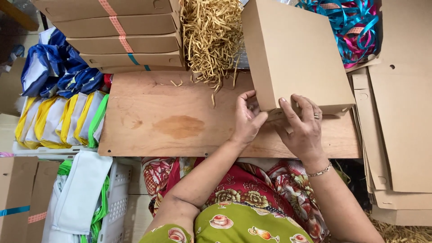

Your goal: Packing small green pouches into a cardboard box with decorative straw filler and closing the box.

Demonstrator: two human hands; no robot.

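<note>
A brown cardboard box (294,49) stands tilted on the wooden board (171,117), its near edge toward me. My left hand (246,120) grips the box's lower left corner, fingers tucked under the edge. Just to the right, my right hand (302,128) presses on the box's bottom edge, where a flap is folded in; it wears a ring and a bracelet. Both hands touch the box.
Stacked closed cardboard boxes (121,40) with ribbon bands sit at the far left. A heap of straw-coloured paper shreds (210,31) lies behind the board. Teal and pink ribbons (353,27) are far right. Flat cardboard blanks (400,117) pile at right. Folded cloth bags (58,117) lie left.
</note>
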